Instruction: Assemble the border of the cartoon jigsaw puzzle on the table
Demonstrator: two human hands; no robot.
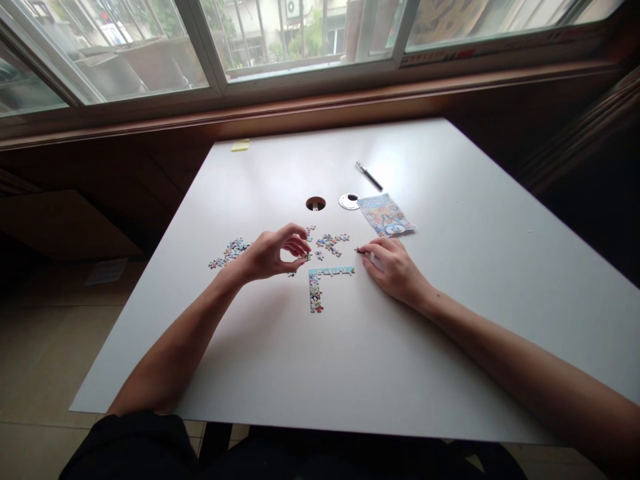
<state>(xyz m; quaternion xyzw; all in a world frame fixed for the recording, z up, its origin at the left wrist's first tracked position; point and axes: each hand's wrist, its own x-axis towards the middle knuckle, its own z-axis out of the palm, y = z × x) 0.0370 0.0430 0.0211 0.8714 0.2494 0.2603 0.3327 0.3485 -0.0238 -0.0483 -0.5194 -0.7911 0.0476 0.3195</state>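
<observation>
My left hand [273, 251] hovers over the left part of the loose pieces, thumb and fingers curled around a small puzzle piece [307, 256] at their tips. My right hand [395, 267] pinches another puzzle piece [359, 251], which looks dark and is mostly covered by the fingers. Between the hands lies a joined L-shaped puzzle section [314, 290], with a light blue top strip and a multicoloured left side. Just beyond it are scattered loose pieces [330, 243]. A bigger pile of pieces [235, 251] sits left of my left hand, partly behind the wrist.
Beyond my right hand lies a colourful printed picture sheet [386, 213], overlapping a round silver cover [349, 201]. A dark pen [370, 177] rests farther back. The white table [280, 373] has a round cable hole [315, 204] and a yellow note [241, 145] near its far edge, below the window.
</observation>
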